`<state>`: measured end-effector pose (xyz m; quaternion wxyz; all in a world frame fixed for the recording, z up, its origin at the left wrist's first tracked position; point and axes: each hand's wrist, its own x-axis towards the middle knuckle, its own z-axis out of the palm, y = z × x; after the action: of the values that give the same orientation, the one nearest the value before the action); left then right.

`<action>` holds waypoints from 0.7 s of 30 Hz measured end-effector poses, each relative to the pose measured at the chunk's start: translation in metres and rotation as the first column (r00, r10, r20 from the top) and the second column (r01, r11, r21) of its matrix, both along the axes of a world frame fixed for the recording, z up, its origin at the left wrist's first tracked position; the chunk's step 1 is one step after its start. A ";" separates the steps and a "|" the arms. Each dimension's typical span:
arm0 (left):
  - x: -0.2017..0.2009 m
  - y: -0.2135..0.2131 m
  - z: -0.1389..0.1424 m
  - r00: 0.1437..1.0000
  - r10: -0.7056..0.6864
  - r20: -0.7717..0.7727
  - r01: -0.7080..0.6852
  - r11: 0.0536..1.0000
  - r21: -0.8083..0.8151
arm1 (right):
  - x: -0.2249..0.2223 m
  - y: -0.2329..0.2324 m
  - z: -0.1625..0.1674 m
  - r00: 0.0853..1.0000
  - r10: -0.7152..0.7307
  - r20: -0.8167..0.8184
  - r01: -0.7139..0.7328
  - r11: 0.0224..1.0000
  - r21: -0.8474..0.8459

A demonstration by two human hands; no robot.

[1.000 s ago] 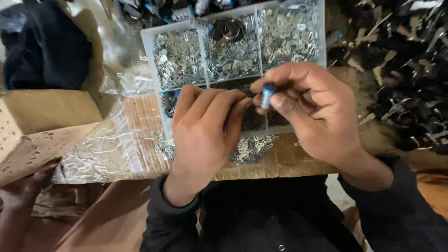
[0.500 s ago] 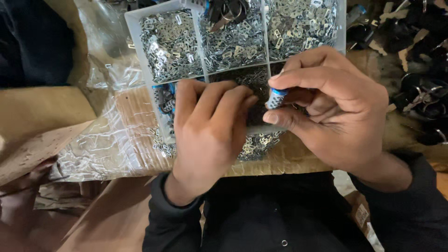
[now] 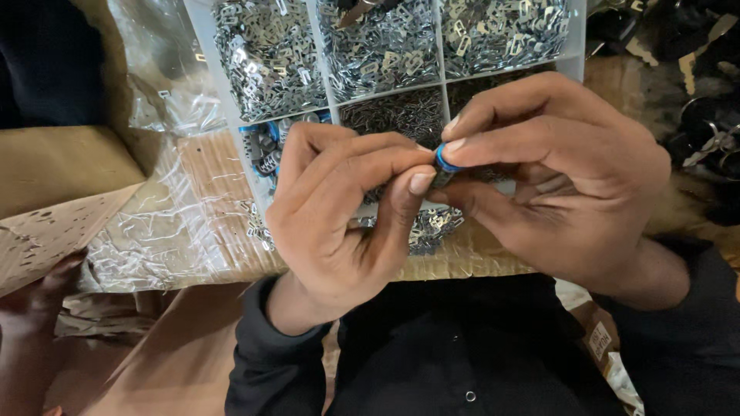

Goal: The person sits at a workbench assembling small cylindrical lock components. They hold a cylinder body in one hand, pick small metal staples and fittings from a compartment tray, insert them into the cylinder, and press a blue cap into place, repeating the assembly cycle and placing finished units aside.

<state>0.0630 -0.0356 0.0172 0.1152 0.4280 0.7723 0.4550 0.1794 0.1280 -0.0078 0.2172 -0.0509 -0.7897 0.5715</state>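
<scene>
Both hands pinched together on a small blue-ringed part (image 3: 443,162), left hand (image 3: 339,212) and right hand (image 3: 555,166) meeting just above the near edge of the clear divided tray (image 3: 212,58) of tiny metal bits. Looks mid-assembly; seating it needs fine fingertip pressure

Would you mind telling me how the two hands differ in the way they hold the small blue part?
The left hand shows its back, fingers curled rightward, its thumb tip under the blue part. The right hand reaches from the other side and pinches the part between fingertips above and thumb below. The left hand sits lower and nearer the body; the right hand covers more of the tray. Both meet at the part, above the tray, in dark sleeves.
</scene>
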 end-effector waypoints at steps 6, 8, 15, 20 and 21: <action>0.000 0.000 -0.004 0.998 -0.018 -0.065 0.020 0.999 0.043 | -0.001 0.001 -0.002 1.000 -0.002 -0.017 0.003 0.998 0.064; 0.000 -0.002 -0.005 1.000 -0.008 0.012 0.007 0.999 0.041 | -0.001 0.001 -0.002 1.000 -0.004 -0.016 0.005 0.999 0.039; 0.001 -0.004 -0.007 1.000 -0.011 -0.001 0.011 0.999 0.043 | 0.000 -0.001 -0.005 1.000 -0.005 -0.023 0.005 1.000 -0.010; 0.000 -0.001 -0.006 0.994 -0.014 -0.113 0.016 1.000 0.017 | 0.000 -0.002 -0.004 1.000 -0.029 0.001 0.028 0.998 0.049; -0.001 -0.001 -0.005 0.991 -0.019 -0.134 0.021 1.000 0.016 | -0.001 -0.003 -0.002 1.000 -0.031 0.005 0.030 0.996 0.079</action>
<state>0.0623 -0.0364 0.0123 0.0638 0.4664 0.7700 0.4308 0.1780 0.1254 -0.0100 0.2253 -0.0561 -0.8114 0.5363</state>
